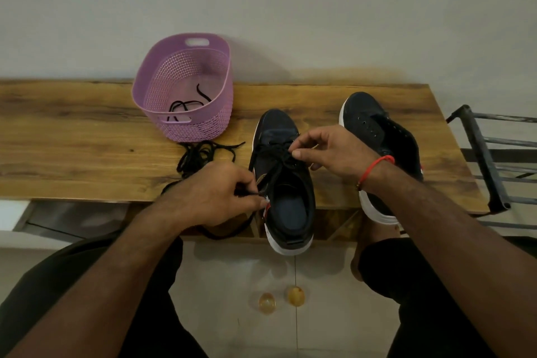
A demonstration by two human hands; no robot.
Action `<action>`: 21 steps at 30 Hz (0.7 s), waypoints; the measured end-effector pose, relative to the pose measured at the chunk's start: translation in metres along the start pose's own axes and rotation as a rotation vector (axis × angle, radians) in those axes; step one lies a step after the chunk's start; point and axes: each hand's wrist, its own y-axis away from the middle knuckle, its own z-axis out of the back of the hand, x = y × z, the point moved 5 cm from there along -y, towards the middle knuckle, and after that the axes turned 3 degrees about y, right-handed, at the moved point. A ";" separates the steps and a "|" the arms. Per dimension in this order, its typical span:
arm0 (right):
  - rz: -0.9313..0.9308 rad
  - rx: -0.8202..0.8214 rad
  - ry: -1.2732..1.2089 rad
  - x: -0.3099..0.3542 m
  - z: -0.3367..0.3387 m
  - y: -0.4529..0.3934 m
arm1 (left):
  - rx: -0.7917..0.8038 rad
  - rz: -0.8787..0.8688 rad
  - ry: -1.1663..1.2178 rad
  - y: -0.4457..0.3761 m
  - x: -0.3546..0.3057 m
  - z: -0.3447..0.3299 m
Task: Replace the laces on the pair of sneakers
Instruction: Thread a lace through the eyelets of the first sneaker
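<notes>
Two black sneakers with white soles stand on the wooden table. The left sneaker is partly threaded with a black lace. My left hand pinches one end of that lace at the shoe's left side. My right hand pinches the lace over the upper eyelets. The right sneaker has bare eyelets, and my right wrist covers part of it. A loose black lace lies bunched on the table left of the shoes. Another black lace lies inside the purple basket.
The wooden table stands against a pale wall, and both sneakers' heels hang over its front edge. A dark metal rack stands at the right. Tiled floor with two amber light spots lies between my knees.
</notes>
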 end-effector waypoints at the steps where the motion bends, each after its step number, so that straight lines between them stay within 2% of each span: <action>1: 0.003 0.002 0.004 0.001 0.000 0.000 | 0.063 -0.010 0.063 0.002 0.000 -0.003; 4: 0.014 0.008 0.018 0.003 -0.002 0.000 | 0.157 -0.047 0.245 0.004 -0.005 -0.010; 6: 0.021 0.011 0.039 0.004 -0.002 0.000 | 0.088 -0.044 0.384 0.001 -0.005 -0.010; 9: 0.036 0.040 0.089 0.005 -0.001 0.000 | -0.086 0.049 0.598 -0.007 0.005 -0.008; 15: 0.087 0.128 0.144 0.007 -0.004 0.001 | -0.416 0.015 0.575 -0.007 -0.001 0.000; 21: 0.121 0.157 0.167 0.009 -0.003 0.003 | -0.514 -0.031 0.337 -0.011 -0.013 -0.007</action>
